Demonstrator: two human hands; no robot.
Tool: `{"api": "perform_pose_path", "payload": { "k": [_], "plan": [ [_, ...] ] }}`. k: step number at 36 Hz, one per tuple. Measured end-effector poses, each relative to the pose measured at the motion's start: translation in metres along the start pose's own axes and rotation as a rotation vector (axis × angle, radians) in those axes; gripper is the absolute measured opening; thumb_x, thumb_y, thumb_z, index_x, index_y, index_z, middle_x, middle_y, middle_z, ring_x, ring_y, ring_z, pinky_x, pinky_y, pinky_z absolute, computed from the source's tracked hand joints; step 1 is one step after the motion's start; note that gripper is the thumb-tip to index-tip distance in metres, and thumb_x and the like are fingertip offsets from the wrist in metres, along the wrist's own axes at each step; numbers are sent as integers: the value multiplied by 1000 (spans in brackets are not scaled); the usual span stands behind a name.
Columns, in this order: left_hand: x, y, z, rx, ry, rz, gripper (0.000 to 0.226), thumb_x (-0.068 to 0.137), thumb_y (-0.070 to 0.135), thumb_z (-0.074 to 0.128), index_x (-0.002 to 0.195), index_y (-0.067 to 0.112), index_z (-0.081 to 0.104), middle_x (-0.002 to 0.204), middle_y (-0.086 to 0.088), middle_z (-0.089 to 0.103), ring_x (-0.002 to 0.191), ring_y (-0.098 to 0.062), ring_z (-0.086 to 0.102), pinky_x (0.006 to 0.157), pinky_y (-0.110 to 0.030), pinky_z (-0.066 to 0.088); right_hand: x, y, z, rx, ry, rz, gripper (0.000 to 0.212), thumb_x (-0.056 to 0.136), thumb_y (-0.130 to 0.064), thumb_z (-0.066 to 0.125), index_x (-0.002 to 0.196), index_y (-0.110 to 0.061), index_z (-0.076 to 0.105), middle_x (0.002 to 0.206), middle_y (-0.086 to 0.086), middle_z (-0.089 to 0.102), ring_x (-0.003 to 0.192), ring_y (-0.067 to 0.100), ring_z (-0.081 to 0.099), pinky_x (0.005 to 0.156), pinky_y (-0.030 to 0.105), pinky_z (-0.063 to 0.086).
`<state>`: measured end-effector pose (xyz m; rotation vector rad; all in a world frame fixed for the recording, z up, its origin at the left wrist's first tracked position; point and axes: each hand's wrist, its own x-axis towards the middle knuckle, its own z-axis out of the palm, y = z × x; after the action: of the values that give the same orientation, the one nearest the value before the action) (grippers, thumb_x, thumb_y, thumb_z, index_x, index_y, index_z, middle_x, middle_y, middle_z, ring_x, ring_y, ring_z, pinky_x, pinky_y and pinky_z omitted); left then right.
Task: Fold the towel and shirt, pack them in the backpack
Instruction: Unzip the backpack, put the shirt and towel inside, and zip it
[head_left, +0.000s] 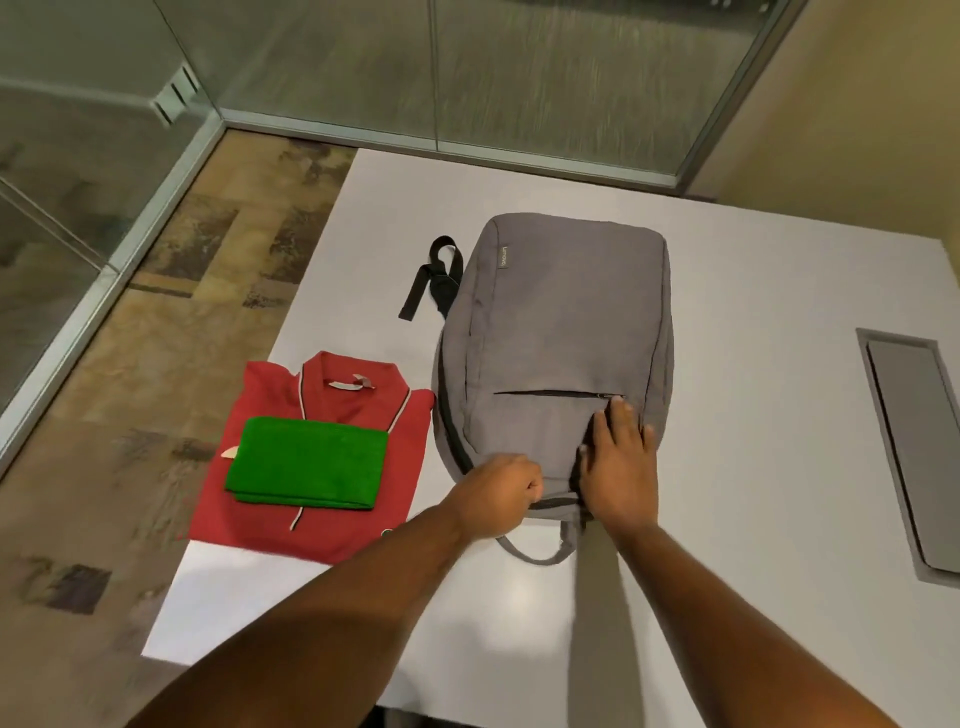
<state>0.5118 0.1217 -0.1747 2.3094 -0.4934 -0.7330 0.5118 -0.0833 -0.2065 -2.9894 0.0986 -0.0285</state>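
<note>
A white table (753, 467) fills most of the view, with patterned carpet (130, 415) beyond its left edge and glass panels (363, 67) behind its far edge. The grey backpack (561, 322) lies flat on the table, front up, its top end nearest the person. Right of the backpack, well apart, a grey hatch (914, 441) is set into the tabletop. Just left of the backpack lies the folded red shirt (332, 395), collar away from the person, its right edge close beside the backpack's side. The folded green towel (309, 462) rests on the shirt. A black strap (434, 275) sticks out from the backpack's far left side. A grey loop handle (535, 553) hangs from the backpack's near end. The right hand (618, 462) lies flat on the backpack's near part, fingers straight and spread, below the front pocket zip (550, 395). The left hand (498, 493) is curled at the backpack's near left corner, pinching at the main zip (553, 504); what it grips is hidden.
</note>
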Motion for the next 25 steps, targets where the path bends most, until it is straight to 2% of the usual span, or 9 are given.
{"api": "perform_pose_path", "payload": {
  "k": [3,6,8,9,14,18,20,22,25],
  "plan": [
    [-6,-8,-13,22,39,51,30,88,-3,48,70,20,47,81,4,48,77,-15,45,67,-25,33,-13,-21,5,50,-40,30,32,97,-17,60,123,1,61,146,23,51,135,42,49,115,55,36],
    [-16,-28,-27,53,144,97,21,91,-1,52,81,17,56,92,-1,53,89,-18,48,77,-29,37,-14,-52,2,123,13,28,16,95,-16,61,104,-3,62,122,20,60,111,41,57,98,50,47],
    [-22,-50,-37,90,263,107,15,92,1,56,93,14,65,99,-4,58,95,-20,50,82,-33,42,-11,-76,-1,155,50,-2,13,95,-16,61,101,-5,63,115,16,61,104,38,58,91,48,48],
    [-26,-61,-43,108,314,104,16,91,2,59,98,14,66,102,-4,59,97,-21,51,83,-35,43,-9,-90,-2,172,60,-18,14,96,-17,61,103,-5,64,118,16,62,107,37,58,93,47,48],
    [-49,-108,-84,136,455,77,37,86,4,64,120,17,64,122,-3,60,113,-23,54,99,-38,46,4,-159,-6,267,48,-91,27,97,-21,64,120,-6,65,140,15,57,131,33,52,110,48,44],
    [-70,-150,-120,121,362,-56,61,81,12,68,141,12,55,147,-7,50,140,-25,43,120,-40,31,16,-207,-7,338,-67,-162,44,97,-29,67,133,-5,60,147,18,52,135,36,48,115,44,37],
    [-79,-169,-139,88,340,-95,71,75,14,67,144,11,53,152,-8,47,144,-25,41,122,-44,30,22,-228,-8,345,-162,-208,59,96,-42,66,140,-5,54,153,19,45,140,38,43,118,44,32],
    [-86,-182,-155,85,318,-142,78,75,13,69,149,13,47,157,-8,40,148,-24,34,124,-43,25,28,-247,-8,319,-272,-234,80,95,-58,63,152,-6,42,163,20,32,150,38,30,123,46,24],
    [-91,-204,-170,115,291,-213,91,76,13,72,158,17,32,167,-6,25,155,-21,18,127,-44,16,39,-271,-2,265,-349,-268,102,87,-68,66,159,-6,28,168,18,20,156,33,16,127,46,14]
  ]
}}
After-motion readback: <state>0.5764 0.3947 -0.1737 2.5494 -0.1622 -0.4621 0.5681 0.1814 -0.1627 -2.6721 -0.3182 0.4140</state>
